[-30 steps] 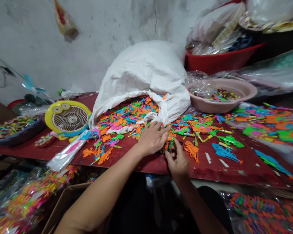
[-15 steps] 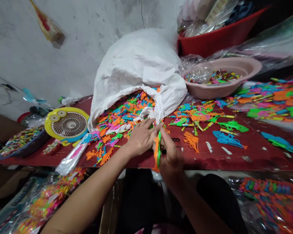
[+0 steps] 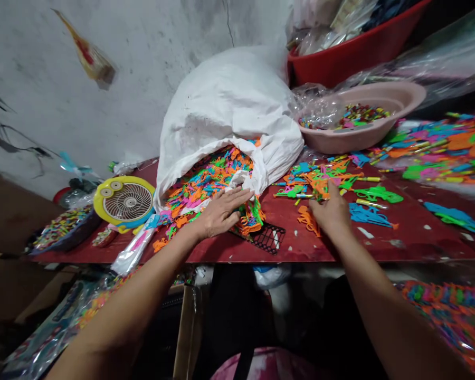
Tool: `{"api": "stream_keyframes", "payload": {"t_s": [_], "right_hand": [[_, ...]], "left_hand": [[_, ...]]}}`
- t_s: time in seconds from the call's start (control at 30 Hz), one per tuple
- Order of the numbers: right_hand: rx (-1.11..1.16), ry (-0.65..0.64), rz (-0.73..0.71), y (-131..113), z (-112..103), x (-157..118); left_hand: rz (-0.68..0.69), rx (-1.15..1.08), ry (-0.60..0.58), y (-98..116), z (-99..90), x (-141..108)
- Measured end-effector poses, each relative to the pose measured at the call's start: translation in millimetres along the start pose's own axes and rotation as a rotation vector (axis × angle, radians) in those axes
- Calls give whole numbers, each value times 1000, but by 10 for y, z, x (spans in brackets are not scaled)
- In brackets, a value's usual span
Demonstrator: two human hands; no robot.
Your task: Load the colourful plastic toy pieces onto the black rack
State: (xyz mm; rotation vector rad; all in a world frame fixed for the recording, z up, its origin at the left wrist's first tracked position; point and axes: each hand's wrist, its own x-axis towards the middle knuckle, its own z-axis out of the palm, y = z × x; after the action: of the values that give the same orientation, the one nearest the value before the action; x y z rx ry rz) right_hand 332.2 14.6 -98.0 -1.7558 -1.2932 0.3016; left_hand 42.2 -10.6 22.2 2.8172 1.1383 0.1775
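My left hand (image 3: 224, 211) lies with fingers stretched out flat beside a bunch of orange and green plastic toy guns (image 3: 253, 219). The bunch sits on a black plastic grid rack (image 3: 271, 238), partly hidden by that hand. My right hand (image 3: 334, 214) is at the loose pile on the right, thumb and forefinger around an orange toy gun (image 3: 320, 189). Another orange toy gun (image 3: 307, 219) lies just left of that wrist, and a blue one (image 3: 370, 215) to its right. Behind my left hand, a white sack (image 3: 225, 95) opens onto many coloured toy guns.
A yellow fan (image 3: 126, 203) stands at the left, near a dark basin of small parts (image 3: 65, 227). At the back right are a pink basin (image 3: 340, 141) and a red tub (image 3: 356, 55). More toy guns (image 3: 455, 153) spread along the right. The red table's edge runs close in front.
My right hand has moved right, from the middle to the loose pile. The orange and green piece it held no longer shows there. My left hand has shifted slightly left and flattened, uncovering the rack.
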Motion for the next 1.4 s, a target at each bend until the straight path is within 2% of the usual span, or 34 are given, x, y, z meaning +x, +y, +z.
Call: {"api": "stream_keyframes", "payload": {"t_s": [0.1, 0.2, 0.27, 0.37, 0.43, 0.53, 0.67, 0.73, 0.8, 0.9, 1.03, 1.1, 1.13, 1.27, 1.3, 1.4], "right_hand": [[-76, 67, -136, 28, -37, -179], [-148, 65, -224, -12, -55, -362], [-240, -15, -294, -58, -52, -434], [-389, -163, -408, -106, -52, -450], [-437, -196, -439, -107, -77, -423], [-423, -181, -452, -86, -145, -388], [-214, -155, -575, -125, -142, -477], [-69, -223, -661, -198, -47, -602], [8, -343, -706, -294, 92, -763], [-37, -491, -692, -445, 297, -997], [-129, -544, -682, -586, 453, -1176], [-126, -549, -687, -620, 500, -1211], [-113, -551, -682, -629, 525, -1218], [46, -504, -597, -647, 659, -1182], [112, -491, -574, -655, 699, -1158], [305, -515, -502, -704, 814, -1079]], "left_hand": [[-165, 9, 112, 208, 28, -73], [-369, 159, 287, 476, 199, -12], [-436, 263, 336, 595, 324, 86], [-475, 347, 356, 628, 433, 219], [-468, 344, 346, 579, 448, 246], [-406, 290, 324, 471, 424, 179], [-294, 191, 296, 328, 364, -13], [-232, 146, 257, 263, 320, -112], [-190, 123, 200, 206, 261, -206], [-178, 112, 113, 151, 158, -350], [-224, 124, 108, 184, 113, -588], [-278, 131, 206, 258, 217, -721], [-321, 129, 293, 305, 314, -785], [-601, 38, 837, 478, 921, -953], [-670, -31, 920, 499, 1084, -962], [-798, -352, 956, 484, 1445, -902]]}}
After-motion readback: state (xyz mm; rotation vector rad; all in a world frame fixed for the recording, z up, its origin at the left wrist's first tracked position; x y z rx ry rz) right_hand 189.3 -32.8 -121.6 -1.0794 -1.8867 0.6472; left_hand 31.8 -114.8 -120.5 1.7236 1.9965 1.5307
